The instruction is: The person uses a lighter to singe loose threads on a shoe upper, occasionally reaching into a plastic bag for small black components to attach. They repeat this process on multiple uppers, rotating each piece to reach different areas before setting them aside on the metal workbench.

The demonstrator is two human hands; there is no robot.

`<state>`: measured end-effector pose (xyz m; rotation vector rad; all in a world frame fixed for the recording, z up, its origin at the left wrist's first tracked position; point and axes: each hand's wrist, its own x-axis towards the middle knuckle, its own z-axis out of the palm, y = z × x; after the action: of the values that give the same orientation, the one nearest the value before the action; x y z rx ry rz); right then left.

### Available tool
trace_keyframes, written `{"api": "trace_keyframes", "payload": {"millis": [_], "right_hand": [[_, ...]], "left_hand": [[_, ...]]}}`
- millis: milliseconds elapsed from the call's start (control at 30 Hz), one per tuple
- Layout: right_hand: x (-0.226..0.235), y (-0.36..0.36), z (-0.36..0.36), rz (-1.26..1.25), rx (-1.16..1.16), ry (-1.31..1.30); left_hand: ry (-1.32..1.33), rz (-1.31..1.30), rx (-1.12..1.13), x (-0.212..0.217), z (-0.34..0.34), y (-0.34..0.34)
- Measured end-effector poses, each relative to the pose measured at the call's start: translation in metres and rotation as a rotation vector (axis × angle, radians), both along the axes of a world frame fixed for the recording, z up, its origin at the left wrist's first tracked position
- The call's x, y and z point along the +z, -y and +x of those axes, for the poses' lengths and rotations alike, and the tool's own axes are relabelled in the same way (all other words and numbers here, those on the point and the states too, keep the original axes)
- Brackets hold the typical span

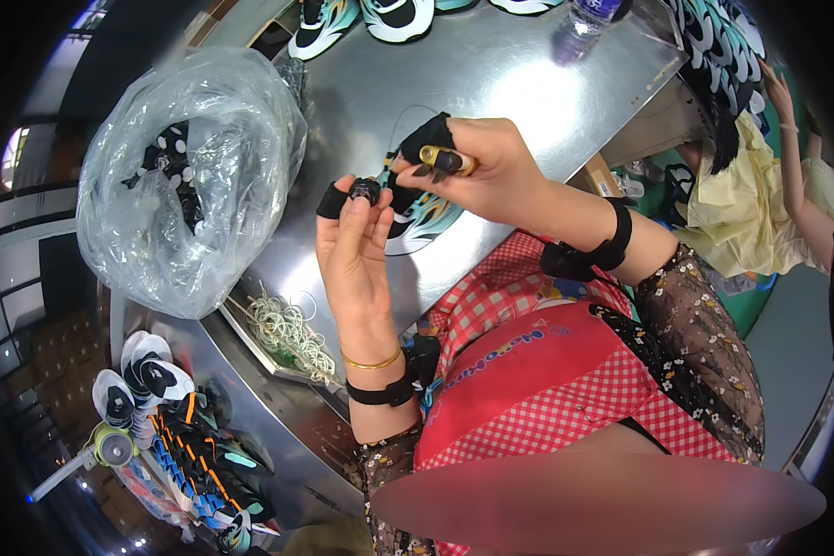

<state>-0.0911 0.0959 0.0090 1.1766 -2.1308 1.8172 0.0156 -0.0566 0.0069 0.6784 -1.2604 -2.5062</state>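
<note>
My left hand (355, 243) is closed, pinching a small black round dial (365, 191) between thumb and fingers. Close beside it is my right hand (496, 162), wrapped round a short tool with a brass-coloured end (435, 157); its exact kind is unclear. Black covers sit on a finger of each hand. Between the hands, a teal and black piece shows in part, and a thin dark cord arcs above it. Just under the hands a shoe upper (423, 225) in teal, black and white lies on the metal table (352, 102), partly hidden by them.
A clear plastic bag (250, 185) holding black parts stands at the left. Nearer lies a tray of tangled pale cord (287, 338). Several shoes (320, 26) and a bottle (584, 23) are at the far edge. Another person's arm (792, 171) shows at the right, by hanging uppers (713, 56).
</note>
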Motion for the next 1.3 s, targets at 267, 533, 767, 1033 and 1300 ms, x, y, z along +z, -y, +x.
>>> {"api": "trace_keyframes", "payload": {"millis": [267,533,767,1033,1300], "right_hand": [[-0.007,-0.013,0.016,0.296,-0.035,-0.05],[0.001,-0.015,0.02,0.29,-0.064,-0.174],[0.002,-0.013,0.022,0.365,-0.061,-0.16],[-0.008,-0.022,0.022,0.42,-0.031,-0.033],[-0.01,-0.019,0.016,0.303,0.003,-0.003]], "left_hand": [[-0.048,0.214,-0.031,0.0,0.001,-0.008],[-0.066,0.183,-0.048,0.0,0.0,-0.01],[-0.067,0.064,-0.089,0.003,0.0,-0.015],[-0.162,-0.194,-0.026,0.01,0.004,-0.021],[0.016,-1.617,-0.021,0.0,0.005,-0.046]]}}
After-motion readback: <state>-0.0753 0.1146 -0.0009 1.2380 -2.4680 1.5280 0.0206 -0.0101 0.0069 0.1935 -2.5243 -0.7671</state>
